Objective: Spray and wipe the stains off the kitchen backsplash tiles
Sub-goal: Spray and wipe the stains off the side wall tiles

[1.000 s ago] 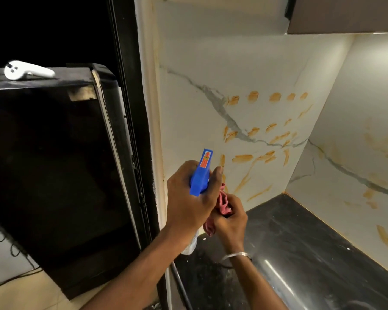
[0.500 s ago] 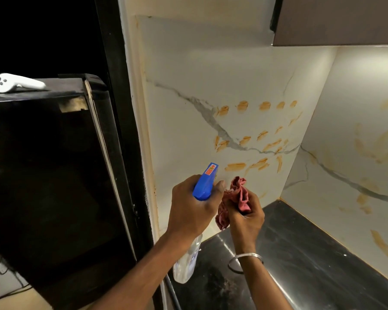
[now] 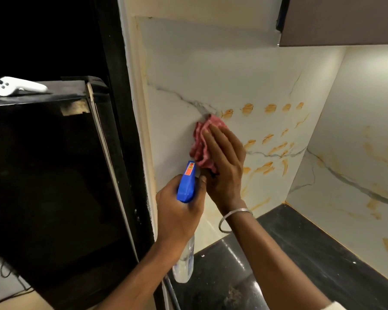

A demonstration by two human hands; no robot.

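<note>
A: We're pressing the cloth (image 3: 201,139) flat against the tiles (image 3: 188,63) with the right hand (image 3: 225,163), fingers straight; the left hand (image 3: 177,212) is gripping the spray bottle (image 3: 186,184).
B: The stains (image 3: 269,139) are sitting just right of the cloth. We're risking smearing them wider if we're wiping dry.

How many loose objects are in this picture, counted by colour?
Blue: 1, blue-headed clear plastic spray bottle
Pink: 1, crumpled pink cloth
White: 1, white plastic controller
Silver: 1, thin silver metal bangle
Total: 4
</note>
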